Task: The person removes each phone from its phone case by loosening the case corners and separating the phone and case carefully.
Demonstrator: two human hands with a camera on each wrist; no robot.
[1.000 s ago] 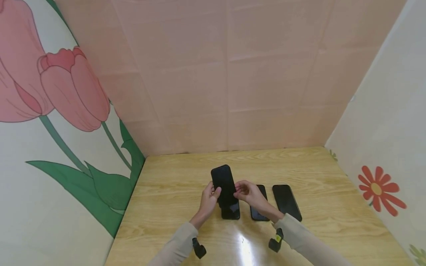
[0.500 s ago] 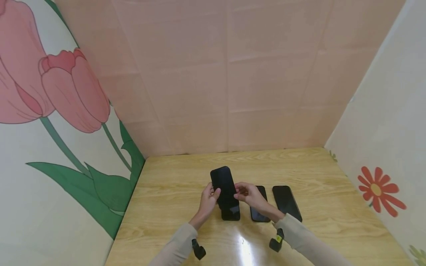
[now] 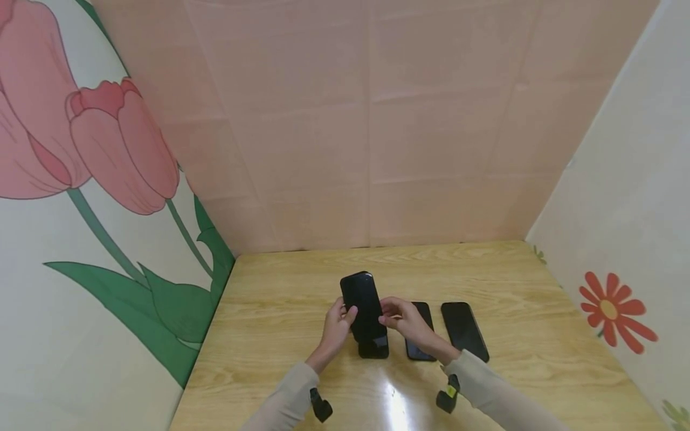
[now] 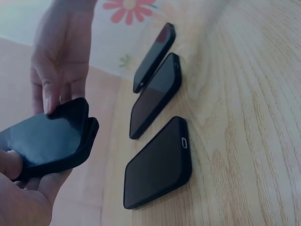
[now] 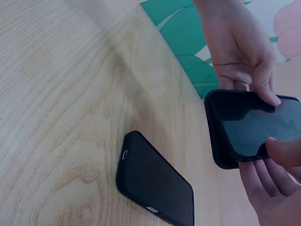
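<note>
Above the table, a black smartphone [image 3: 362, 302] is held between both hands, its dark glossy screen facing up. A black phone case [image 5: 216, 146] lies beneath it; phone and case sit out of line, with a gap at one end in both wrist views. My left hand [image 3: 335, 326] grips the left long edge, thumb on the screen and fingers beneath. At the opposite edge, my right hand [image 3: 408, 322] pinches the phone, thumb on top and fingers below. Directly under them lies another black phone [image 4: 157, 162], partly hidden in the head view.
Two more dark phones lie to the right: one phone [image 3: 422, 348] is partly covered by the right hand, the other phone [image 3: 465, 329] sits farther right. A pink backdrop [image 3: 366, 149] closes off the wooden table's [image 3: 280, 281] far edge; flowered sheets flank its sides.
Both hands stay nearly in place. At the held phone's far end, a thin offset between phone and case now shows, and its near end covers slightly more of the phone below.
</note>
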